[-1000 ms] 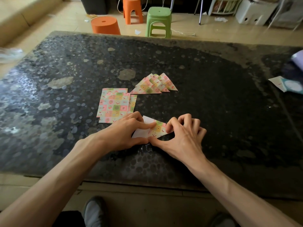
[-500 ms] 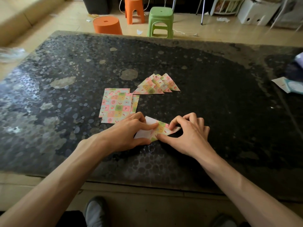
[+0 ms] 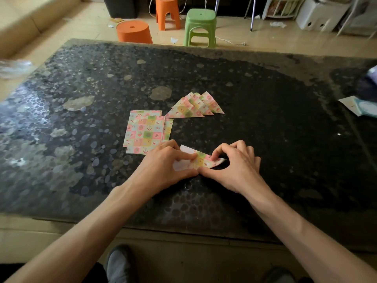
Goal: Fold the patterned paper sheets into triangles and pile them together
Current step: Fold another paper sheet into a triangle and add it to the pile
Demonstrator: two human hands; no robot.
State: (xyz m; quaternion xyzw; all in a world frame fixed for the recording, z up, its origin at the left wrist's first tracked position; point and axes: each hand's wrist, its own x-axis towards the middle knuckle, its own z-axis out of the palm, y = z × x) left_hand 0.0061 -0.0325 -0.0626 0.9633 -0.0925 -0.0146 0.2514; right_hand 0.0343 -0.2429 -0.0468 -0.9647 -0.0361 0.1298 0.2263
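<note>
Now a half-folded sheet of pastel checked paper (image 3: 201,160) lies on the dark pebble-patterned tabletop (image 3: 275,129), with its white underside showing at nine o'clock. The left hand (image 3: 163,166) pinches that end between forefinger and thumb. The right hand (image 3: 234,168), fingers curled, pinches the pointed three o'clock tip. A stack of flat patterned sheets (image 3: 144,133) sits at ten o'clock, touching the left hand, and a fanned pile of folded paper triangles (image 3: 193,107) lies at twelve.
</note>
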